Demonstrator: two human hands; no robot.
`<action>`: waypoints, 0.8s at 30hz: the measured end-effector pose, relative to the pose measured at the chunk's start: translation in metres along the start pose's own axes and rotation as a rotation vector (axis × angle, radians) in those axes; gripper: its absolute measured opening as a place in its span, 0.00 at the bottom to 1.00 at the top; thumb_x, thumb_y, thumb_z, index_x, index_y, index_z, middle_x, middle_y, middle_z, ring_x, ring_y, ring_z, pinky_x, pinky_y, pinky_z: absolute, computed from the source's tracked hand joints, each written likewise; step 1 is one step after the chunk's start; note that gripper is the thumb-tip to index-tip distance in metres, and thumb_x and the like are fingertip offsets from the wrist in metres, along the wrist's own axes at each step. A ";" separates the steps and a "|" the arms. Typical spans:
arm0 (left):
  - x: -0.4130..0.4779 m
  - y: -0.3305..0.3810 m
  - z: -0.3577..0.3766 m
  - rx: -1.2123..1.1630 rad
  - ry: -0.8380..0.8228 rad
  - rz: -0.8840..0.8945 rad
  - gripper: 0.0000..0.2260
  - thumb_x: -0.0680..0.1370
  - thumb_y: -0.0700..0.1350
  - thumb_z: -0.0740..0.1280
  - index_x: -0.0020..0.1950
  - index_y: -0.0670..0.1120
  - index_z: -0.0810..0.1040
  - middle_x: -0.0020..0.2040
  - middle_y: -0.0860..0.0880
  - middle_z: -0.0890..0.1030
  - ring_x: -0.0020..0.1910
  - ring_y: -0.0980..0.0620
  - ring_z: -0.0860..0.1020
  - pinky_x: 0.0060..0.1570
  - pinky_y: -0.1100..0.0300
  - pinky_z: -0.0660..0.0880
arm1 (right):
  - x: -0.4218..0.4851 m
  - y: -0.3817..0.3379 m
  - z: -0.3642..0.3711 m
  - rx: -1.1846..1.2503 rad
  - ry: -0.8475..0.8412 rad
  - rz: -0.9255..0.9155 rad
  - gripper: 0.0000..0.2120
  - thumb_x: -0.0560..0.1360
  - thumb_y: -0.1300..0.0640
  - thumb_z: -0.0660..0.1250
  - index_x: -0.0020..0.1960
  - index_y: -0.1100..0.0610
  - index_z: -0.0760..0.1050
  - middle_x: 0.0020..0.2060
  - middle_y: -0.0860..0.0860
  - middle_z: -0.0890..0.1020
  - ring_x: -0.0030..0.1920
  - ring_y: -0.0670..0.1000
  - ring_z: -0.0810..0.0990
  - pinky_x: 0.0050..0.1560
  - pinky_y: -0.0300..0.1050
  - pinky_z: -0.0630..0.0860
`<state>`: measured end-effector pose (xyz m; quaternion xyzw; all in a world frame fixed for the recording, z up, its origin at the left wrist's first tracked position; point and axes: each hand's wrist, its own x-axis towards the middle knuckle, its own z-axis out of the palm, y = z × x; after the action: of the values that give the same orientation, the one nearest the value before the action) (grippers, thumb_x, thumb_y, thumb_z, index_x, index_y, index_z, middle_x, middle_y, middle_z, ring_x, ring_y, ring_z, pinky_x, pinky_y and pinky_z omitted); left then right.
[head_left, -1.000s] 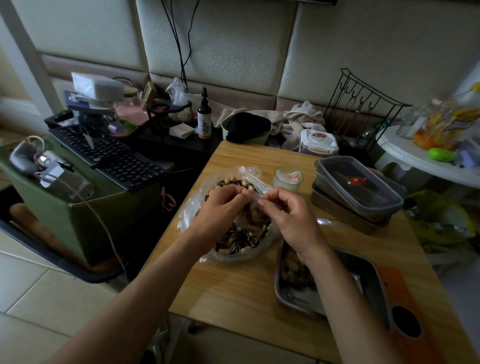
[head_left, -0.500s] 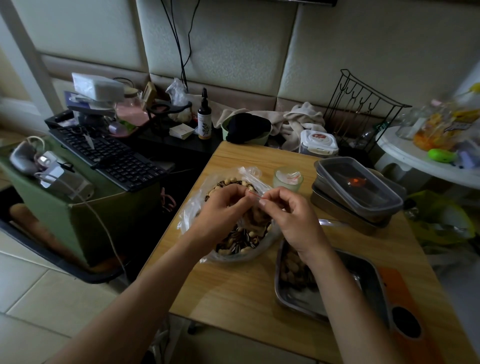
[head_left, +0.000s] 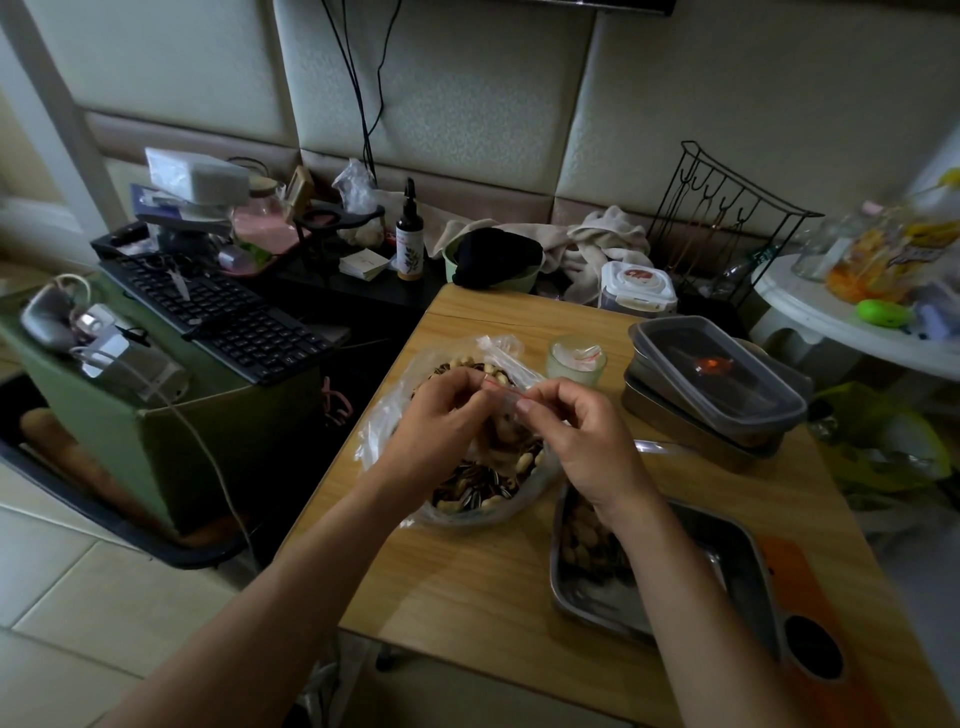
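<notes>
Writing first: the brown dropper bottle (head_left: 409, 244) behind the table (head_left: 467, 582) has a pale label w/ a leaf sprig drawn on it, text too small for us to read. The white-lidded tub (head_left: 639, 283) carries a red round mark on its lid, wording unreadable. The orange-yellow snack pack (head_left: 883, 254) on the white side table at far right shows big letters, but they're too blurred to make out. Now the work: we see the left hand (head_left: 441, 431) and right hand (head_left: 582, 441) meeting fingertip to fingertip above the open plastic bag (head_left: 382, 421), which sits on the table's left half and holds peanuts and striped seeds (head_left: 478, 488). Between them is a small pale piece (head_left: 500, 397), pinched from each side by thumb & forefinger; the other fingers are curled in toward the palms. The piece is off the heap, just above the bag's mouth, btw. both sets of fingertips; we can't tell if it's nut, shell or skin. The right wrist passes over the metal tray (head_left: 737, 566) at the near right, which has peanuts in its left end. Just beyond the bag stands a small glass cup (head_left: 576, 359), and right of that are stacked lidded containers (head_left: 717, 384).
</notes>
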<state>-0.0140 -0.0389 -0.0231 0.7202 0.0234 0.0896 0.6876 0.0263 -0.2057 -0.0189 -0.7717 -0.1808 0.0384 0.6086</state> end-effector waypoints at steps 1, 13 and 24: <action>0.000 0.000 0.000 0.000 -0.013 -0.005 0.07 0.84 0.44 0.65 0.53 0.41 0.80 0.46 0.41 0.85 0.45 0.43 0.85 0.41 0.54 0.83 | 0.000 0.000 0.000 -0.008 -0.003 -0.003 0.03 0.80 0.56 0.72 0.48 0.52 0.83 0.44 0.50 0.86 0.49 0.49 0.85 0.53 0.46 0.82; 0.000 0.000 -0.002 0.125 -0.004 0.114 0.06 0.80 0.47 0.71 0.50 0.44 0.83 0.45 0.48 0.85 0.46 0.52 0.85 0.46 0.56 0.84 | 0.000 0.002 -0.001 0.030 -0.009 0.010 0.03 0.80 0.58 0.71 0.49 0.54 0.83 0.45 0.53 0.86 0.50 0.53 0.85 0.53 0.48 0.82; 0.001 -0.005 -0.002 0.064 -0.037 0.043 0.07 0.80 0.48 0.71 0.53 0.46 0.84 0.48 0.47 0.86 0.48 0.48 0.86 0.50 0.50 0.83 | -0.002 -0.001 -0.001 0.012 0.028 0.000 0.05 0.81 0.57 0.70 0.48 0.54 0.83 0.44 0.51 0.86 0.48 0.49 0.85 0.52 0.44 0.82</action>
<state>-0.0127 -0.0370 -0.0274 0.7436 -0.0017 0.0903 0.6625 0.0248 -0.2068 -0.0176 -0.7686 -0.1718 0.0288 0.6156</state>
